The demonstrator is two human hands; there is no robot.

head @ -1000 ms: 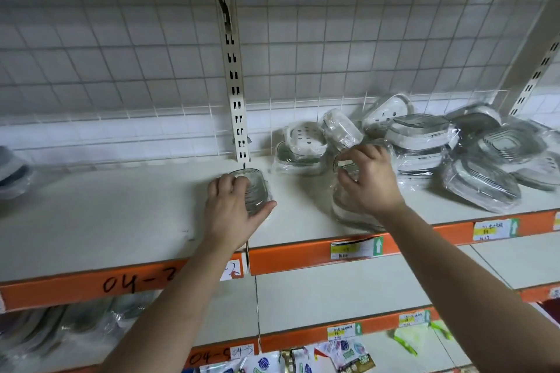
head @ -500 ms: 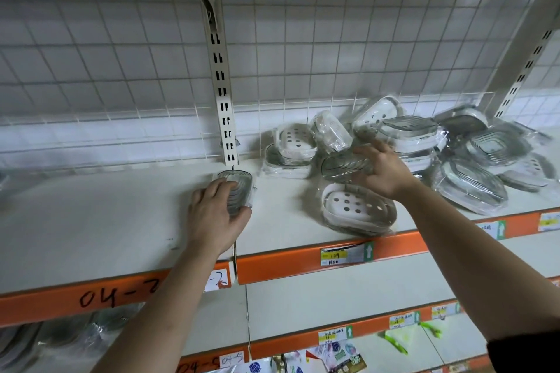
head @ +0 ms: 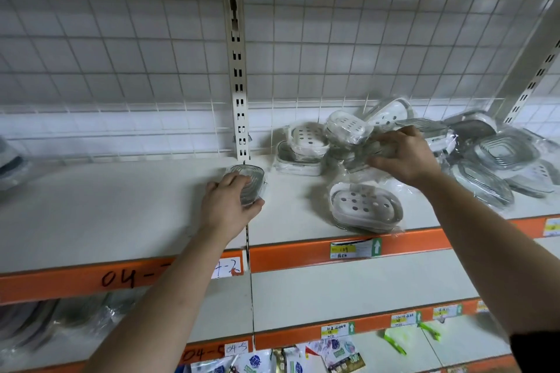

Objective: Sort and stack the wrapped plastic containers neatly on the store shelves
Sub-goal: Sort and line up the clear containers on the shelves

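Note:
My left hand (head: 228, 201) rests on a clear ribbed oval container (head: 251, 180) at the join of two shelf boards, fingers curled over it. My right hand (head: 404, 156) grips a clear wrapped container (head: 359, 156) lifted just above the shelf. Below it a white perforated container (head: 365, 206) in plastic wrap lies near the shelf's front edge. A loose pile of wrapped white containers (head: 307, 138) and grey containers (head: 504, 151) crowds the back right of the shelf (head: 106, 206).
A slotted white upright (head: 239, 85) stands against the wire grid back wall. Orange shelf edges carry price labels (head: 354, 248). Lower shelves hold packets (head: 333, 354) and wrapped items at the far left (head: 27, 324). Another upright (head: 533, 79) slants at the right.
My right hand has lifted a clear wrapped container off the white perforated one, which now lies uncovered near the front edge. My left hand stays on the oval container.

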